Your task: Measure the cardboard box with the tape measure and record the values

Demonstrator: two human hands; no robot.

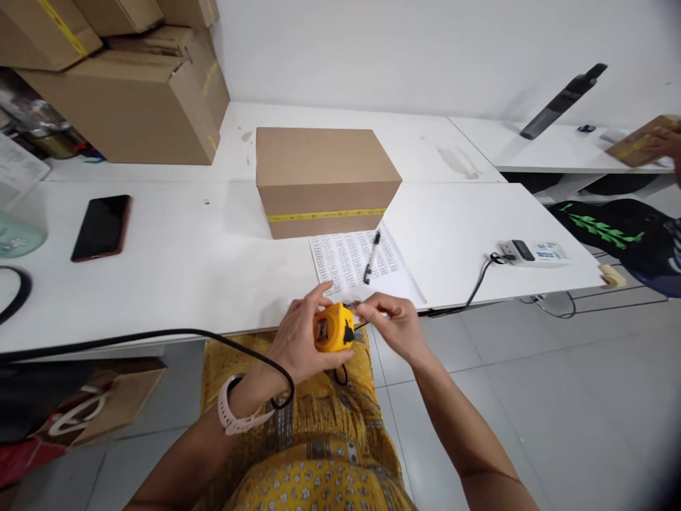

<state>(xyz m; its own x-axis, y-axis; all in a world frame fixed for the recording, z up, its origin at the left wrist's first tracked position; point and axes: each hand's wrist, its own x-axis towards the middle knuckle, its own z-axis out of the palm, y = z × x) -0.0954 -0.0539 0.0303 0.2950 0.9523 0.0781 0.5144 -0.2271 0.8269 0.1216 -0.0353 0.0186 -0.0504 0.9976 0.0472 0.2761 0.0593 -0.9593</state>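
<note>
- The left hand (pixel 298 341) gripped a yellow tape measure (pixel 333 328) just off the table's (pixel 175 277) near edge.
- The right hand (pixel 396 323) pinched its tape tip, fingers closed.
- A cardboard box (pixel 324 177) sat mid-table beyond.

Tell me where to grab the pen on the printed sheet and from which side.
Pinch the pen at mid-barrel, coming down from above: it lies flat and slanted on the sheet, its far end close to the cardboard box, so that end gives less room.
</note>
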